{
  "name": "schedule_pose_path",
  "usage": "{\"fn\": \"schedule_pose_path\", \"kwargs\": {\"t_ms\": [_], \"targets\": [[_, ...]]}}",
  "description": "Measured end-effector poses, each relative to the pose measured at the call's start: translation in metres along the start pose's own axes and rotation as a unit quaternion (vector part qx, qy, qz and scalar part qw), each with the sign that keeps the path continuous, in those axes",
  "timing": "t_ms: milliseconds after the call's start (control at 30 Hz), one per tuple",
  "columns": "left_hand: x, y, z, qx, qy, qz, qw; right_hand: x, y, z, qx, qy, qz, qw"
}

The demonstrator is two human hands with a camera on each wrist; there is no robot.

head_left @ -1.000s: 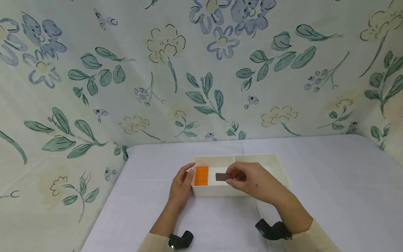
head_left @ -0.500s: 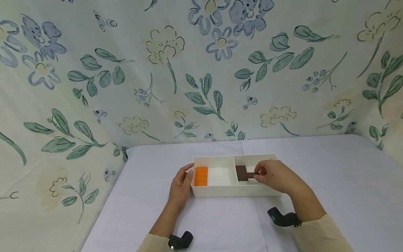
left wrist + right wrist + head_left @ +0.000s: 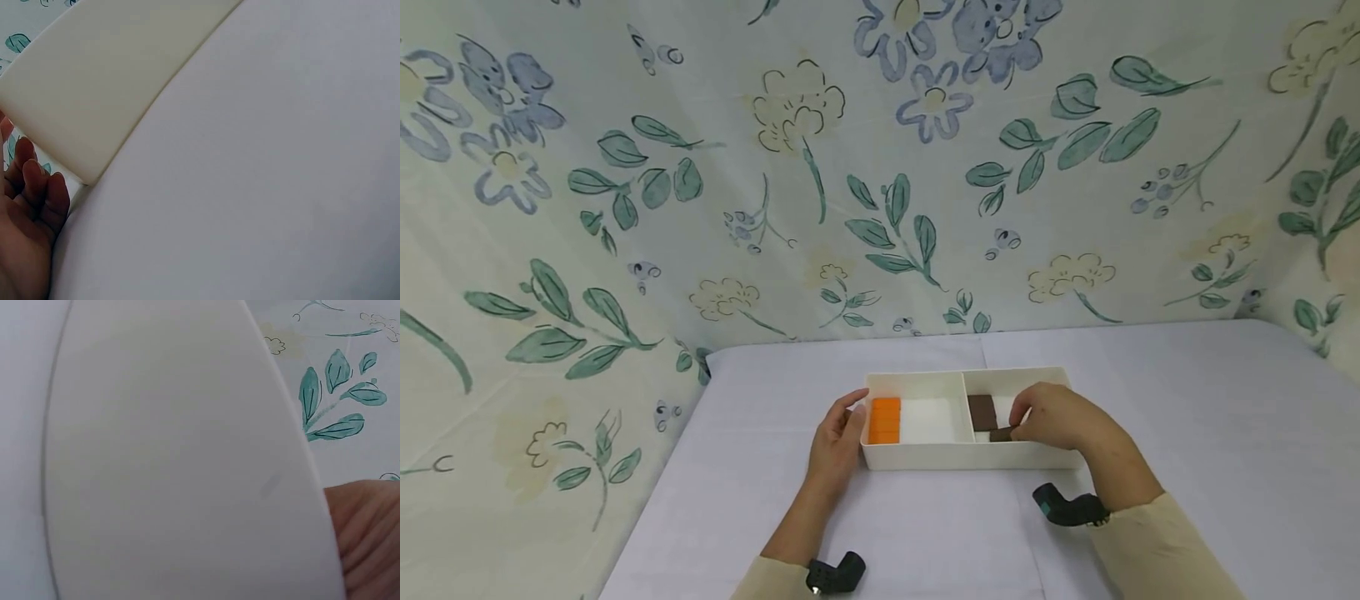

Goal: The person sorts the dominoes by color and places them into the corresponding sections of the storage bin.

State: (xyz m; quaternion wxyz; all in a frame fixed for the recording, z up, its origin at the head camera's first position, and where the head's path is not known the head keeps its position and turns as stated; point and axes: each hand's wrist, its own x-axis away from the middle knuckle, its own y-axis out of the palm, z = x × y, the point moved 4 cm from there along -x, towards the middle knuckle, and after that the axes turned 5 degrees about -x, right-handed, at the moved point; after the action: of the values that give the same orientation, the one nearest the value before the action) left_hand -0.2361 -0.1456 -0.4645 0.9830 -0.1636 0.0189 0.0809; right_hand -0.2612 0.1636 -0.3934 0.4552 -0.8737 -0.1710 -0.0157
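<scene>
A long white box [image 3: 925, 456] with a divider lies on the table. My left hand [image 3: 835, 442] holds its left end, with thumb and forefinger at the rim. In the left wrist view, the other fingers [image 3: 56, 194] are bent beside the end wall. My right hand [image 3: 1056, 414] reaches into the right compartment and pinches a small dark brown block [image 3: 1002, 434] near the front wall. Next to it, a dark brown row of blocks [image 3: 982, 412] lies along the divider. In the right wrist view, the box wall hides the fingertips.
Several orange blocks [image 3: 884, 421] form a row against the left end of the left compartment. A white cloth covers the table [image 3: 925, 533]. Behind it hangs a floral curtain [image 3: 880, 167]. Black wrist cameras sit on both wrists.
My right hand has carried the brown block from over the left compartment into the right one, then lowered it toward the front wall beside the brown row. The left hand stays put.
</scene>
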Motion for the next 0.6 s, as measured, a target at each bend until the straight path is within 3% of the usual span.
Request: {"fn": "schedule_pose_path", "kwargs": {"t_ms": [367, 600], "targets": [[0.000, 0.000, 0.002, 0.005, 0.007, -0.001, 1.0000, -0.012, 0.010, -0.008, 0.004, -0.011, 0.015, 0.9998], [-0.001, 0.001, 0.000, 0.003, 0.001, -0.002, 1.0000, -0.012, 0.013, -0.010, -0.037, -0.011, -0.004, 0.9992]]}}
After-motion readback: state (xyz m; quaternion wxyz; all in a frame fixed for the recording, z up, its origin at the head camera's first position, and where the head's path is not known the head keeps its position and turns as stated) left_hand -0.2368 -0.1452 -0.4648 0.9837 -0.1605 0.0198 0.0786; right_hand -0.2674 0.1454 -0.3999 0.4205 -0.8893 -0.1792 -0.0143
